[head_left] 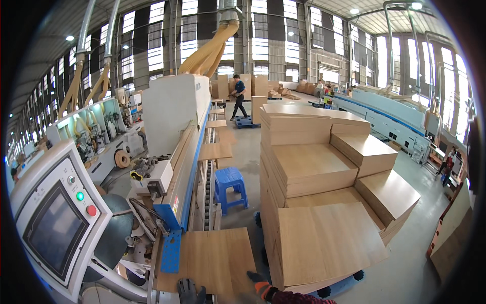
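Observation:
A flat wood-grain board (215,258) lies on the machine's infeed at the lower middle, its far left part against a blue perforated guide plate (171,251). My left hand (190,292), in a grey glove, rests on the board's near part with fingers stretched out and the thumb apart. At the board's right edge is my right hand (260,286), in a dark glove with orange on it. Its fingers reach out over that edge, and the fingertips point left. Neither hand is wrapped round anything. Right beside it rises a tall stack of similar boards (329,243).
A control panel (63,223) with screen and buttons stands at left. The long edge-banding machine (177,101) runs ahead, boards (215,150) along its roller side. A blue stool (231,187) stands between machine and stack. Another person (238,96) walks near a blue pallet (247,123).

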Demonstrator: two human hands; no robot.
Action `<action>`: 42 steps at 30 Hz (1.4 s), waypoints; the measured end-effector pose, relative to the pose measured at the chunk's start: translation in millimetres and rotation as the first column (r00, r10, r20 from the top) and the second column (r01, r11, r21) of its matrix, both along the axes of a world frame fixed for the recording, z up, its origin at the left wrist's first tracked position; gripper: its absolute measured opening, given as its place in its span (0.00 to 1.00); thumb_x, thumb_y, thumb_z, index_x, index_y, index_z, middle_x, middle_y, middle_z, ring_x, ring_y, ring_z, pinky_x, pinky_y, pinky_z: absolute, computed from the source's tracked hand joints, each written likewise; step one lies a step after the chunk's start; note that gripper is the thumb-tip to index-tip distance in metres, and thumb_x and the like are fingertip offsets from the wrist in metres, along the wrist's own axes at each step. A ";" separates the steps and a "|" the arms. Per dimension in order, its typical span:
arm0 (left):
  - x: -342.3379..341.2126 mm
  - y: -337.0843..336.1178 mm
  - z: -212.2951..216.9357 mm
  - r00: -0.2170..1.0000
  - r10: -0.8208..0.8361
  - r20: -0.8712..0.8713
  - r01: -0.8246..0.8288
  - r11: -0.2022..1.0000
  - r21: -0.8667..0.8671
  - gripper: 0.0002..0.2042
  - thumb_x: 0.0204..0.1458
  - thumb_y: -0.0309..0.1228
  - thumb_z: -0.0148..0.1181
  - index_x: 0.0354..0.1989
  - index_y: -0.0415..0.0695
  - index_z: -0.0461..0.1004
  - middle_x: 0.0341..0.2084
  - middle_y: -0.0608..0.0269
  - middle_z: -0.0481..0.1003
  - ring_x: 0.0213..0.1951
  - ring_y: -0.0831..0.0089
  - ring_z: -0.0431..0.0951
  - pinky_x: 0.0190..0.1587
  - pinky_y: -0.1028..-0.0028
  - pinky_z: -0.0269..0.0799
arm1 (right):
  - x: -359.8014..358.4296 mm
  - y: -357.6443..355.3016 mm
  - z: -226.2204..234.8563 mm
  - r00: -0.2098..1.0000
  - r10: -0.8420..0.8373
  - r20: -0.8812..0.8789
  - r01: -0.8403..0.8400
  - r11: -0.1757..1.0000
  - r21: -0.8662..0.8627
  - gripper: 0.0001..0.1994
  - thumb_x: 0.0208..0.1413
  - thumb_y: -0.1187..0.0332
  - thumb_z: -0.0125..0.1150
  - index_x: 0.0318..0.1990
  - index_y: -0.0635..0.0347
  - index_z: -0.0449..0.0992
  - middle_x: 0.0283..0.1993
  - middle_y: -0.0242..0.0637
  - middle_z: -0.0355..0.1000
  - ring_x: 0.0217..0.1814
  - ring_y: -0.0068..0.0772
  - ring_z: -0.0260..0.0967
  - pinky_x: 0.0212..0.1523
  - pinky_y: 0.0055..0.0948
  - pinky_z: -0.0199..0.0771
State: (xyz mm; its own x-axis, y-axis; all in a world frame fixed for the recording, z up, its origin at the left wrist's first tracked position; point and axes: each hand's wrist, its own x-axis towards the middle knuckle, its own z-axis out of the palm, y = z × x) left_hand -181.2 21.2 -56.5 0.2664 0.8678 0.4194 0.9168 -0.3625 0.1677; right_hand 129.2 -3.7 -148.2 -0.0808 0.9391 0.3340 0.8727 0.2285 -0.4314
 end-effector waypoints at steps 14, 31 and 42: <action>146.5 62.5 9.3 0.350 0.116 0.929 0.599 0.735 -0.317 0.21 0.54 0.44 0.44 0.48 0.40 0.65 0.41 0.57 0.69 0.42 0.65 0.69 0.46 0.65 0.66 | 96.9 -193.4 286.0 0.753 -0.639 -0.158 0.610 0.587 0.532 0.15 0.46 0.60 0.53 0.37 0.62 0.72 0.37 0.47 0.69 0.43 0.49 0.65 0.44 0.40 0.63; 267.4 -24.1 126.2 0.152 0.379 0.913 0.799 0.496 -0.339 0.16 0.48 0.39 0.57 0.40 0.39 0.72 0.33 0.66 0.74 0.34 0.78 0.72 0.36 0.76 0.68 | 286.5 -231.8 288.2 0.401 -0.891 0.213 0.912 0.410 -0.001 0.18 0.40 0.51 0.56 0.22 0.60 0.72 0.27 0.48 0.69 0.34 0.51 0.66 0.35 0.40 0.64; 53.8 -113.2 81.1 0.554 -0.224 0.802 0.605 0.770 -0.202 0.15 0.50 0.22 0.46 0.48 0.37 0.67 0.47 0.52 0.68 0.48 0.65 0.69 0.50 0.71 0.64 | 228.8 -269.3 240.8 0.422 -0.646 -0.636 0.378 0.763 -0.524 0.08 0.52 0.65 0.53 0.33 0.60 0.72 0.28 0.29 0.69 0.25 0.19 0.65 0.25 0.21 0.66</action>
